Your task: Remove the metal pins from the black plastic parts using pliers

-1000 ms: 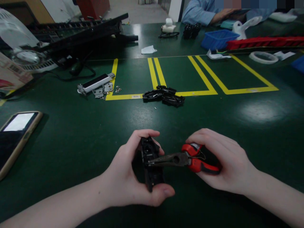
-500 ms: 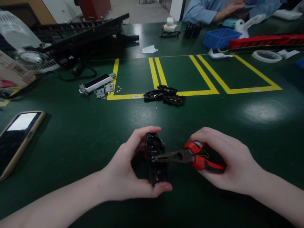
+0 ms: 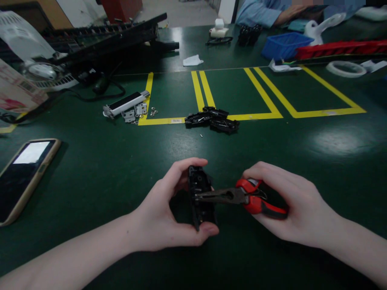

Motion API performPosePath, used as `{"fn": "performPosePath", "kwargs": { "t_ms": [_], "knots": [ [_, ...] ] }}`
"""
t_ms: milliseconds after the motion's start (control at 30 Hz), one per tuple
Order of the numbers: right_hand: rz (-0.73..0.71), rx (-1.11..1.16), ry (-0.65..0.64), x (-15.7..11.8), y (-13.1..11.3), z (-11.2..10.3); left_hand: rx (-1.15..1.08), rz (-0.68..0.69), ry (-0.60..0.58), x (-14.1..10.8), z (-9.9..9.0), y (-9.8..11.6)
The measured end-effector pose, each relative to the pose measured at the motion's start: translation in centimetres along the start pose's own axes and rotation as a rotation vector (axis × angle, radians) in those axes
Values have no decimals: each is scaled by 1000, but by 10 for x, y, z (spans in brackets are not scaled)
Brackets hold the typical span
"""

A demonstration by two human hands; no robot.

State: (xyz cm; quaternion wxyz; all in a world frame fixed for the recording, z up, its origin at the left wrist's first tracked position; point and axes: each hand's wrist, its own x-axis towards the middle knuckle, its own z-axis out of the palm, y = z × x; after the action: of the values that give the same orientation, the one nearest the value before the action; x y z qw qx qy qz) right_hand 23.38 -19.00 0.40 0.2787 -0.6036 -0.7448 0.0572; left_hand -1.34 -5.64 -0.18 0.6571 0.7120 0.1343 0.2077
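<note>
My left hand (image 3: 172, 205) grips a black plastic housing (image 3: 201, 213) by its two ends, thumb at the near end and a finger at the far end. The housing's hollow side faces up and to the right. My right hand (image 3: 287, 201) is closed around red-and-black needle-nose pliers (image 3: 232, 196), whose jaw tips reach into the middle of the housing. Whether the tips pinch a small part there, I cannot tell. Beyond my hands several similar black plastic parts (image 3: 211, 119) lie in a heap, and a tiny metal pin (image 3: 201, 135) rests just in front of them.
A phone (image 3: 26, 173) lies at the left. Metal brackets (image 3: 134, 112), small rings (image 3: 154, 110) and a white-and-black bar (image 3: 127, 103) sit by yellow tape lines (image 3: 163, 121). Farther back are a blue bin (image 3: 284, 46), a tape roll (image 3: 346, 69) and a person's blue sleeve (image 3: 256, 14).
The view has shifted slightly, so the tabletop things appear a little more to the right. The pliers' tips stay in the housing, which looks slightly more tilted. Both holds are the same.
</note>
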Motion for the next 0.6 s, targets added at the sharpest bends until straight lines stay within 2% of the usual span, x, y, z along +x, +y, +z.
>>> {"fn": "performPosePath", "kwargs": {
  "t_ms": [167,333,433,533,600],
  "knots": [
    [-4,57,-13,1,1,0,12,-27,9,0,0,2],
    [-6,-41,26,1,0,-2,54,-47,55,1,-3,5],
    [-45,-114,39,0,1,-2,44,-65,40,3,-4,7],
    [-73,-114,50,0,3,0,55,-73,31,5,-5,7],
    [-37,-91,51,0,3,1,84,-53,47,5,-5,5]
  ]
}}
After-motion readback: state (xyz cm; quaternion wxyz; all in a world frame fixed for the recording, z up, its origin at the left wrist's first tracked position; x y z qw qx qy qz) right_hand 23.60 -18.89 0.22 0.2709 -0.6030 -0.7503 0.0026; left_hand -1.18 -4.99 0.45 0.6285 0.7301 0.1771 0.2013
